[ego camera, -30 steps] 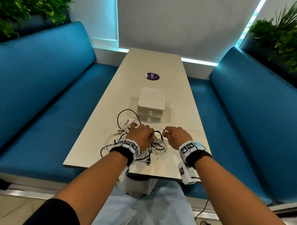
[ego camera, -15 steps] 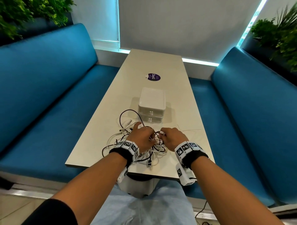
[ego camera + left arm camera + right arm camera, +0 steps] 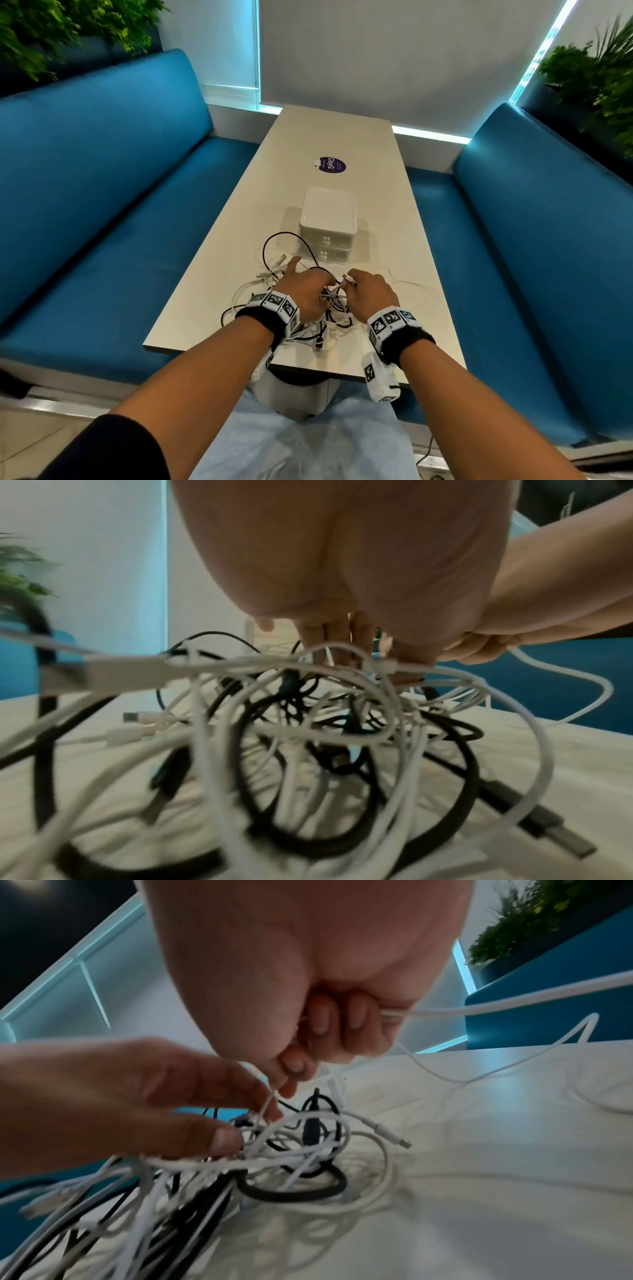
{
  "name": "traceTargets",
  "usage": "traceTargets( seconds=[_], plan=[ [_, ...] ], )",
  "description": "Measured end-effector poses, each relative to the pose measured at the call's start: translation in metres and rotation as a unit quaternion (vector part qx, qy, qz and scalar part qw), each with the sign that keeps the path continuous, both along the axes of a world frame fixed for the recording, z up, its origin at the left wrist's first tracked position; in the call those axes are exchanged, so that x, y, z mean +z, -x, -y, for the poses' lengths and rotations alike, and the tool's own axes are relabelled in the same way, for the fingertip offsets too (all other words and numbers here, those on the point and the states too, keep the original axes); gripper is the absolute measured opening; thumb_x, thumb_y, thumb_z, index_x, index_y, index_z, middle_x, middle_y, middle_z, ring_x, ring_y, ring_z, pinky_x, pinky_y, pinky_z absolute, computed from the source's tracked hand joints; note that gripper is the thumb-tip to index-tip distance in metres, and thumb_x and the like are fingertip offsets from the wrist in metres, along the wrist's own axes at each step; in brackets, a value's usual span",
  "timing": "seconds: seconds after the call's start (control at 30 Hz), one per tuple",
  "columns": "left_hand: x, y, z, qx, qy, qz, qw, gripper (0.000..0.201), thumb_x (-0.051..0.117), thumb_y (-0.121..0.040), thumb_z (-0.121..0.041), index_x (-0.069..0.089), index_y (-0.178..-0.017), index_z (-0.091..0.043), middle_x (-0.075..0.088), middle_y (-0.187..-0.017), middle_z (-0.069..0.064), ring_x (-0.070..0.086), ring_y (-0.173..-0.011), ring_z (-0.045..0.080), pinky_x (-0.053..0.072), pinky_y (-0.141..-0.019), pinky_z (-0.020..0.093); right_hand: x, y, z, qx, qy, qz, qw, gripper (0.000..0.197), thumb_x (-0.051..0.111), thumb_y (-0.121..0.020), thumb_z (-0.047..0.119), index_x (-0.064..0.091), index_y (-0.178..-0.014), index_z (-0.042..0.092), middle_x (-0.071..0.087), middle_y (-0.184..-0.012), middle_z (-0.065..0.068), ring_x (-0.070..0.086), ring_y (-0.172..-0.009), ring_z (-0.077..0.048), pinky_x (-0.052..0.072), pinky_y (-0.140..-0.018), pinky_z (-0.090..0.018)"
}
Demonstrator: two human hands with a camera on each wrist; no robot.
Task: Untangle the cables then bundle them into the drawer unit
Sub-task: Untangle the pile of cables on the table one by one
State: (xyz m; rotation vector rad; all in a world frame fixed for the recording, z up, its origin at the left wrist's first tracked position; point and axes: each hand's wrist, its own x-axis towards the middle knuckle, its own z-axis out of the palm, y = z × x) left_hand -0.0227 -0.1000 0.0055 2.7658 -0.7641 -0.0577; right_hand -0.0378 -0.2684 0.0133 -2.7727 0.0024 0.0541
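Observation:
A tangle of white and black cables (image 3: 329,320) lies on the near end of the table (image 3: 376,205), in front of a white two-drawer unit (image 3: 327,219) with both drawers closed. My left hand (image 3: 305,291) reaches into the tangle (image 3: 291,1164) and pinches a thin white strand between thumb and finger. My right hand (image 3: 371,291) is curled round a white cable (image 3: 445,1012); its plug sticks out past the knuckles toward the left hand. From the fist that cable trails off to the right across the table. Loops hang under the left hand's fingers (image 3: 335,639).
A purple round sticker (image 3: 330,165) sits beyond the drawer unit. Blue benches run along the left (image 3: 102,240) and right (image 3: 531,257) of the table. Plants stand behind both benches. A black loop (image 3: 274,240) reaches left of the unit. The table's near edge is just under my wrists.
My right hand has moved left, closer to the left hand over the tangle. Both hands keep their hold on the cables. The drawer unit has not moved.

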Motion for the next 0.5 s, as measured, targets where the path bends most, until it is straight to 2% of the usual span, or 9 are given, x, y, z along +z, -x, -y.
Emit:
traceTargets(
  seconds=[0.1, 0.17, 0.2, 0.3, 0.4, 0.5],
  plan=[
    [0.001, 0.002, 0.008, 0.001, -0.020, 0.055, 0.998, 0.031, 0.058, -0.080, -0.022, 0.058, -0.111, -0.022, 0.063, -0.116, -0.005, 0.052, -0.121, 0.015, 0.008, -0.120, 0.044, 0.002, 0.000, -0.006, 0.023, -0.006, 0.011, 1.000, 0.019, 0.045, -0.095, 0.037, 0.060, -0.103, 0.027, 0.069, -0.096, -0.010, 0.063, -0.091, -0.035, 0.053, -0.072, -0.039],
    [0.001, 0.005, 0.008, 0.026, -0.049, 0.095, 0.994, 0.020, 0.059, -0.083, -0.033, 0.066, -0.098, -0.023, 0.056, -0.112, -0.005, 0.048, -0.119, 0.019, 0.018, -0.114, 0.044, 0.004, -0.002, -0.005, 0.034, 0.011, 0.004, 0.999, 0.020, 0.045, -0.095, 0.037, 0.060, -0.102, 0.026, 0.068, -0.096, -0.010, 0.062, -0.091, -0.034, 0.052, -0.073, -0.038],
    [0.001, 0.007, 0.007, 0.034, -0.067, 0.109, 0.991, 0.023, 0.058, -0.084, -0.041, 0.069, -0.095, -0.024, 0.053, -0.110, -0.005, 0.046, -0.117, 0.019, 0.021, -0.111, 0.045, 0.004, -0.003, -0.003, 0.034, 0.020, 0.001, 0.999, 0.020, 0.046, -0.095, 0.038, 0.060, -0.102, 0.026, 0.068, -0.096, -0.009, 0.062, -0.091, -0.033, 0.052, -0.072, -0.038],
    [0.000, 0.011, 0.005, 0.032, -0.109, 0.144, 0.983, 0.034, 0.054, -0.088, -0.052, 0.073, -0.100, -0.026, 0.055, -0.108, -0.004, 0.047, -0.116, 0.019, 0.019, -0.110, 0.049, 0.004, -0.004, 0.002, 0.020, 0.036, 0.000, 0.999, 0.020, 0.047, -0.095, 0.039, 0.062, -0.101, 0.026, 0.068, -0.097, -0.008, 0.062, -0.090, -0.033, 0.048, -0.069, -0.034],
    [0.001, 0.011, 0.003, 0.025, -0.123, 0.135, 0.983, 0.030, 0.053, -0.092, -0.047, 0.069, -0.107, -0.027, 0.060, -0.110, -0.003, 0.052, -0.115, 0.020, 0.017, -0.111, 0.052, 0.007, -0.007, 0.007, -0.001, 0.041, -0.002, 0.999, 0.022, 0.047, -0.096, 0.040, 0.063, -0.102, 0.026, 0.067, -0.101, -0.010, 0.062, -0.093, -0.034, 0.048, -0.071, -0.034],
    [0.001, 0.009, 0.002, 0.026, -0.117, 0.119, 0.986, 0.017, 0.055, -0.093, -0.037, 0.064, -0.103, -0.026, 0.061, -0.107, -0.003, 0.058, -0.108, 0.021, 0.019, -0.111, 0.054, 0.010, -0.009, 0.008, -0.017, 0.027, 0.000, 1.000, 0.022, 0.047, -0.095, 0.039, 0.062, -0.102, 0.025, 0.067, -0.101, -0.011, 0.062, -0.094, -0.035, 0.050, -0.074, -0.036]
  ],
)
